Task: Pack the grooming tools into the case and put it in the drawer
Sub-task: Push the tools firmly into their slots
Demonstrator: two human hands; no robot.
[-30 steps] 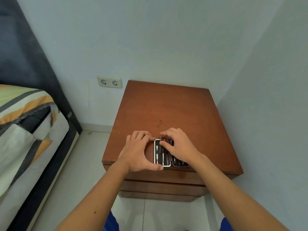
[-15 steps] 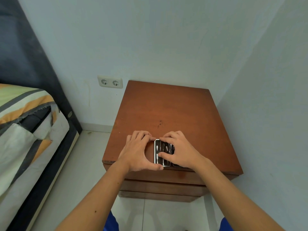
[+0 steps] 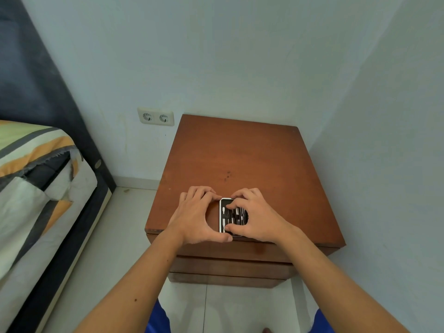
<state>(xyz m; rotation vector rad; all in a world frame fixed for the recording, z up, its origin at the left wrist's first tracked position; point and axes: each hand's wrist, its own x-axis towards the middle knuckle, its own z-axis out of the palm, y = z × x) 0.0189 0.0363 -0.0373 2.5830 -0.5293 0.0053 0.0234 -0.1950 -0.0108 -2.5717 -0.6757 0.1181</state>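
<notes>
A small open grooming case, black inside with a white rim, lies near the front edge of a brown wooden nightstand. Several small metal and white tools sit in its slots. My left hand curves around the case's left side, index finger at its top corner and thumb at its bottom corner. My right hand covers the case's right half, its fingers pressing on the tools and its thumb at the case's lower edge. The closed drawer fronts show below the tabletop.
A bed with a striped cover and a dark frame stands at the left. A double wall socket is behind the nightstand's left corner. A wall runs close along the nightstand's right side. White floor tiles lie between bed and nightstand.
My right hand has slid down and left over the case, so its fingers now cover more of the tools. My left hand has stayed at the case's left side.
</notes>
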